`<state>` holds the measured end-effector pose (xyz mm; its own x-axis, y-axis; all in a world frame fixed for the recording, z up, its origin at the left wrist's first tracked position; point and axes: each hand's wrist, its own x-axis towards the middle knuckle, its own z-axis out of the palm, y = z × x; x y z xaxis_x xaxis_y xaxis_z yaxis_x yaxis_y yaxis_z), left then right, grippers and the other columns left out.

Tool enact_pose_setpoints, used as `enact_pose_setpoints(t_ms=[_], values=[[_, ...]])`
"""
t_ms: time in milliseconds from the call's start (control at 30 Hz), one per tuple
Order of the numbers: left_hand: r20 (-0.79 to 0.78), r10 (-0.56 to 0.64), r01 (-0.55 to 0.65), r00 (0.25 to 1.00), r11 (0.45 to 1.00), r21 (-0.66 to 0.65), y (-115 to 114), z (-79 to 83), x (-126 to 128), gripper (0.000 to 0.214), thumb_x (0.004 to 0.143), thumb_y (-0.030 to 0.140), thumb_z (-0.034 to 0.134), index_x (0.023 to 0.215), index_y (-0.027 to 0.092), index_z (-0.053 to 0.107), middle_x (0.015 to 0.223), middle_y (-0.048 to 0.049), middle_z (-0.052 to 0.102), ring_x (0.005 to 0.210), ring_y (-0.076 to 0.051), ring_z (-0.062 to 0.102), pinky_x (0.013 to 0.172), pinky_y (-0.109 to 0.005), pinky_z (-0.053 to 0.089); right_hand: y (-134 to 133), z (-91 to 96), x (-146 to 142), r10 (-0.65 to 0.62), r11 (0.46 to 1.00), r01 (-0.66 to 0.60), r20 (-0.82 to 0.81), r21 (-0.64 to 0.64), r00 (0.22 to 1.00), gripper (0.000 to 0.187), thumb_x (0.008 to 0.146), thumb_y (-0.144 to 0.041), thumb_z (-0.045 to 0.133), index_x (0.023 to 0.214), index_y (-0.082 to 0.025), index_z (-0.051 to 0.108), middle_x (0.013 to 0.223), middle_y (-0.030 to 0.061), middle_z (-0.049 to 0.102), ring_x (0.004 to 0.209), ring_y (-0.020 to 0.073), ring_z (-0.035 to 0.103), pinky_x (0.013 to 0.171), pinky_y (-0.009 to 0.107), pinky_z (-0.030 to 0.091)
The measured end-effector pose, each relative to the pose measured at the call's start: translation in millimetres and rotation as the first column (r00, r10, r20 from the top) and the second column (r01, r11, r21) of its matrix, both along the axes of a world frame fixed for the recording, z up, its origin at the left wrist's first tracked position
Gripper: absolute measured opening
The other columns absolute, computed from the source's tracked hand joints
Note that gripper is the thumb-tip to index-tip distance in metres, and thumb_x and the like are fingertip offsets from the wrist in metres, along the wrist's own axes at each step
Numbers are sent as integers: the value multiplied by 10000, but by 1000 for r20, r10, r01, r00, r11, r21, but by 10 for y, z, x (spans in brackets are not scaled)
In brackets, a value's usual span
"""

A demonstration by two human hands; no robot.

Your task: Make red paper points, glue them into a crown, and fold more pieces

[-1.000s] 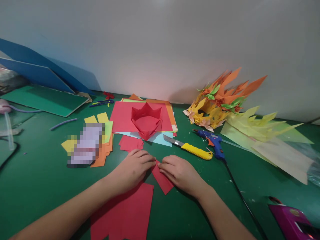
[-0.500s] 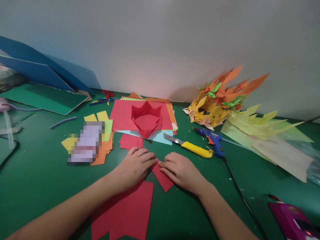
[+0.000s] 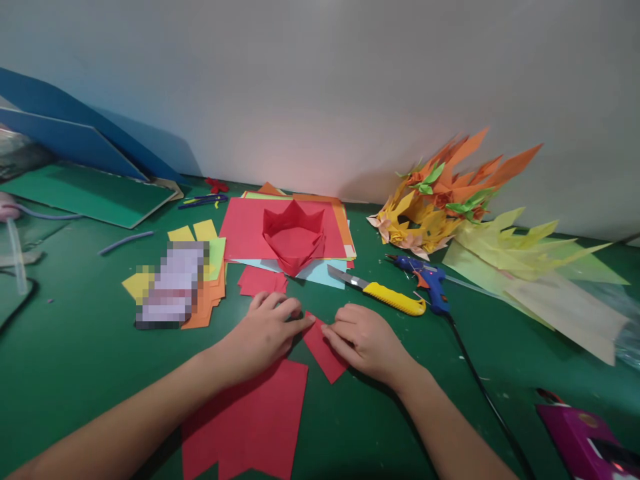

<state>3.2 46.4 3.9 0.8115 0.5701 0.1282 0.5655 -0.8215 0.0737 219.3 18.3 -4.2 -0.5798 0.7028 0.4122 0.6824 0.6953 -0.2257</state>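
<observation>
A small folded piece of red paper (image 3: 326, 351) lies flat on the green table between my hands. My left hand (image 3: 265, 333) has its fingers bent, and its fingertip and thumb press the paper's upper left edge. From the other side, my right hand (image 3: 367, 343) is curled, pinching the paper's right edge between thumb and fingers. Under my left wrist is a larger red sheet (image 3: 250, 420) with notches cut in its near edge. Small red paper pieces (image 3: 261, 282) lie just beyond my left fingers. A red paper crown (image 3: 293, 237) stands behind them on stacked coloured sheets (image 3: 240, 227).
A yellow utility knife (image 3: 393, 298), blade out, and a blue glue gun (image 3: 423, 277) lie right of the middle. Orange and yellow paper crowns (image 3: 420, 223) stand at back right. A blurred-out phone (image 3: 173, 287) rests on paper pieces at left. A magenta device (image 3: 580, 433) sits front right.
My left fingers have drawn back slightly to the left, baring the paper's top corner. My right hand has shifted a little right along the edge. The paper stays in place.
</observation>
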Motion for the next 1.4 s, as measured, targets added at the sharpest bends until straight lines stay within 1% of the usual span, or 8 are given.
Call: enact_pose_setpoints(t_ms=[233,367,467,667,833,1133,1233,1400], values=[[1,-31,31,1000,999,-7,-9,27,15,345,892,109,425,1170,232,588,1158,-63,589,1021,-241,464,849,-372,317,-8,-25,40,-54,997,56,-21,58,998,438,923,-182,378,506,-185,511,505,6,457,529,134,401,541,282,300],[14,-57,58,998,998,-32,6,19,9,340,885,96,434,1167,214,584,1175,-53,605,1027,-240,477,839,-371,306,-18,-23,56,-202,958,222,-119,181,972,416,870,-148,431,458,-201,441,466,-5,411,488,128,363,499,287,262],[15,-40,40,999,999,-23,5,7,11,358,869,83,437,1167,219,583,1157,-55,606,1038,-247,474,850,-380,303,-31,-3,38,-260,937,301,-223,177,939,418,889,-163,436,474,-204,448,481,3,437,497,133,390,499,286,286],[30,-14,17,999,996,-90,-17,42,39,408,838,37,413,1173,218,559,1138,-57,605,1037,-225,486,888,-379,316,-56,21,-71,-95,994,103,-178,34,979,260,930,-218,432,773,-172,635,753,68,642,694,171,541,642,302,418],[47,15,-11,999,996,-86,-7,47,35,382,825,51,420,1152,193,557,1150,-66,605,1046,-243,480,901,-396,319,-53,-24,-123,-106,992,99,-84,-84,991,230,924,-208,451,863,-153,666,826,84,643,749,193,539,690,329,443],[-6,21,-21,1000,1000,1,17,138,50,300,849,123,440,1089,207,599,1079,-59,629,1002,-276,491,874,-440,298,-45,-8,-117,-94,995,96,48,-32,994,328,941,-206,406,807,-127,695,682,67,581,668,192,470,629,334,398],[9,27,-27,1000,1000,7,0,120,68,260,849,127,443,1049,173,604,1056,-69,638,1001,-266,500,882,-430,299,-67,8,-132,-120,991,124,71,-56,990,272,908,-330,517,899,-125,695,727,70,591,701,202,487,639,339,399],[69,47,-49,996,998,27,8,65,59,195,878,155,429,950,145,610,995,-77,644,951,-242,521,858,-405,315,-70,-14,-127,-118,991,122,65,-56,991,457,791,-504,637,1059,-135,665,861,92,618,784,224,519,675,352,422]])
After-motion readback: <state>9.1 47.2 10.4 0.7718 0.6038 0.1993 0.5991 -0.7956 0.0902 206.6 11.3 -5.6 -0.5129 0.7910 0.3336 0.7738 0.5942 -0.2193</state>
